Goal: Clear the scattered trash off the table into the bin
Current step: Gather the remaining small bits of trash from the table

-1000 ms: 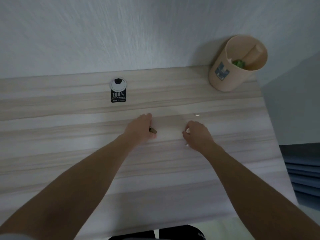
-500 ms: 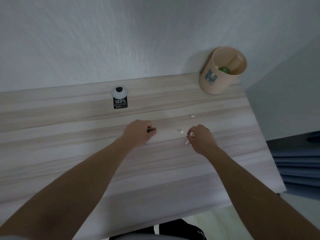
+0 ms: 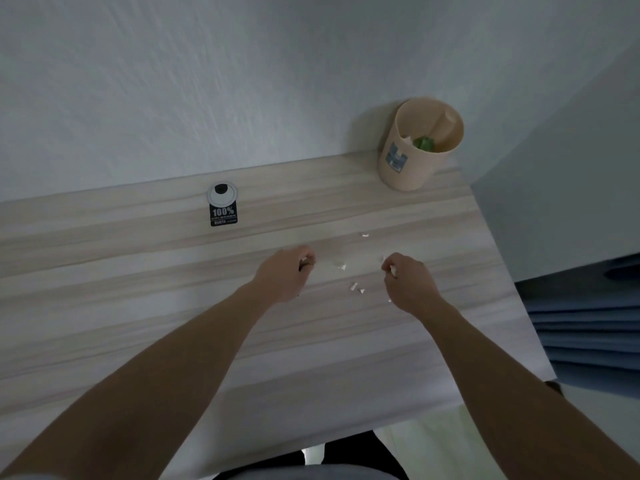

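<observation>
- On the pale wood table (image 3: 104,306), the left hand (image 3: 282,275) is curled shut, pinching a small scrap; a second ago a brown bit showed at its fingers, now mostly hidden.
- Between the hands lie white paper bits (image 3: 353,286), probably feather-light and flimsy, so a fingertip pinch or a sweep to the edge suits them.
- Right hand (image 3: 407,284) is closed on a white scrap, and has drifted off the bits it covered earlier.
- Far right, the bin (image 3: 403,168) stands upright by the wall.
</observation>
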Available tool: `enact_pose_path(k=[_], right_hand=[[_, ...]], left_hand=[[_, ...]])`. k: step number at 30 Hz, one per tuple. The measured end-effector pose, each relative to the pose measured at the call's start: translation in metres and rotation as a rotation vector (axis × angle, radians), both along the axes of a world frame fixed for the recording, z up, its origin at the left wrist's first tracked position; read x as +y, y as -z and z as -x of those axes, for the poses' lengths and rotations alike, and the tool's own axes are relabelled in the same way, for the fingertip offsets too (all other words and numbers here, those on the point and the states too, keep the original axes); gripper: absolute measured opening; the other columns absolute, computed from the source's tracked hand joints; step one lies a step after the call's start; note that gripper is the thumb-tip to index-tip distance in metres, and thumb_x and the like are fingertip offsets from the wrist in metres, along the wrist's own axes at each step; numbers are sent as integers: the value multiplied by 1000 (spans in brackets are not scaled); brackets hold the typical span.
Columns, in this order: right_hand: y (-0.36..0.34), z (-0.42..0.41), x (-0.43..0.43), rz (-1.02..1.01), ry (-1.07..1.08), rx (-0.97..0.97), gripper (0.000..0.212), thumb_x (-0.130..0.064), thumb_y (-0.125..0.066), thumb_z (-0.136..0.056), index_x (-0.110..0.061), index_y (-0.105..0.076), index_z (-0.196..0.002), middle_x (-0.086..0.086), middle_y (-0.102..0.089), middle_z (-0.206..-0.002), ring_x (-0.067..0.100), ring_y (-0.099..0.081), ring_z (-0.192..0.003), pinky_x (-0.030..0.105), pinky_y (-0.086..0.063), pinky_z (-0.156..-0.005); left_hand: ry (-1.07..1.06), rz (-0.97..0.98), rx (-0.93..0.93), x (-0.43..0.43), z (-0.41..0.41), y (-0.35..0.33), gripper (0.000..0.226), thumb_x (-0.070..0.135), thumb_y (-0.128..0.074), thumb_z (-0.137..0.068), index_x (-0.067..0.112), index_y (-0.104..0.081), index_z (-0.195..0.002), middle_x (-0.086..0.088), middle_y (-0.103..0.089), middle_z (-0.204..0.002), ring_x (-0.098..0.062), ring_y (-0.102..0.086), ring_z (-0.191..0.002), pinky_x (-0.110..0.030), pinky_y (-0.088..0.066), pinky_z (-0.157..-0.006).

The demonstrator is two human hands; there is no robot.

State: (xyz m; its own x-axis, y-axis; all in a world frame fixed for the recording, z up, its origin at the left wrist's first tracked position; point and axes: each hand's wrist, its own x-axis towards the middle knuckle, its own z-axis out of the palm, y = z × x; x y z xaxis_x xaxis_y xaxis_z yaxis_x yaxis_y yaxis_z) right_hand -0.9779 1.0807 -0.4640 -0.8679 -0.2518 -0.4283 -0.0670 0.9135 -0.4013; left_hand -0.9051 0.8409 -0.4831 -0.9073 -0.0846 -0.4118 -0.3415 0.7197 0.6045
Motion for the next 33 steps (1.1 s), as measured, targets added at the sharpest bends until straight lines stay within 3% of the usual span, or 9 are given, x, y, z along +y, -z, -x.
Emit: enact_pose_path(k=[4,6,9,12,17,20,25,33], right_hand=[[11,15,18,-4,14,-24,21,-11,-47,-91,-21,-61,-103,8,-68,-98,24,-58,-81,29,-46,-70],[17,24,25,-2,10,-33,19,-16,-47,-94,-20,-59,-109,8,-67,-101,25,-60,-88,31,-47,-74],[26,39,31,13,-25,-57,21,-25,-54,-94,-20,-55,-114,9,-68,-101,28,-62,-98,36,-51,-83],[34,53,32,26,-79,-86,32,-28,-59,-91,-20,-51,-121,9,-68,-93,28,-62,-94,33,-48,-78],[52,66,27,24,-155,-90,35,-30,-60,-89,-17,-53,-121,9,-66,-103,29,-60,-100,28,-38,-74],[60,70,25,46,-168,-81,27,-32,-62,-87,-17,-57,-110,7,-64,-100,28,-59,-95,28,-37,-72],[68,73,24,56,-221,-37,13,-32,-61,-89,-21,-63,-95,6,-66,-98,27,-61,-92,31,-43,-76],[67,77,18,72,-224,-84,22,-30,-62,-83,-23,-60,-104,4,-65,-98,26,-61,-89,29,-43,-74]], left_hand=[[-31,-38,-71,19,10,9,13,16,-40,-92,25,-49,-95,-2,-67,-91,-25,-63,-73,-45,-56,-72],[-47,-30,-79,28,16,13,15,16,-38,-91,26,-46,-97,-2,-66,-90,-28,-63,-73,-46,-56,-71],[-57,-5,-78,39,26,19,19,21,-41,-92,26,-45,-110,-1,-63,-83,-28,-63,-75,-37,-50,-67],[-35,73,-74,46,36,25,26,41,-54,-89,28,-46,-111,11,-56,-74,-17,-56,-73,-29,-38,-64],[-41,165,-142,59,50,36,33,40,-60,-87,26,-50,-115,6,-62,-96,-21,-59,-94,-31,-44,-79],[-73,191,-191,65,57,44,28,35,-62,-82,26,-55,-107,0,-66,-108,-26,-61,-102,-34,-48,-85],[-63,235,-150,74,63,51,10,29,-63,-81,22,-63,-88,-2,-64,-102,-27,-61,-99,-32,-46,-79],[-95,177,-64,70,49,49,7,18,-55,-80,23,-51,-78,2,-59,-87,-27,-57,-87,-32,-44,-70]])
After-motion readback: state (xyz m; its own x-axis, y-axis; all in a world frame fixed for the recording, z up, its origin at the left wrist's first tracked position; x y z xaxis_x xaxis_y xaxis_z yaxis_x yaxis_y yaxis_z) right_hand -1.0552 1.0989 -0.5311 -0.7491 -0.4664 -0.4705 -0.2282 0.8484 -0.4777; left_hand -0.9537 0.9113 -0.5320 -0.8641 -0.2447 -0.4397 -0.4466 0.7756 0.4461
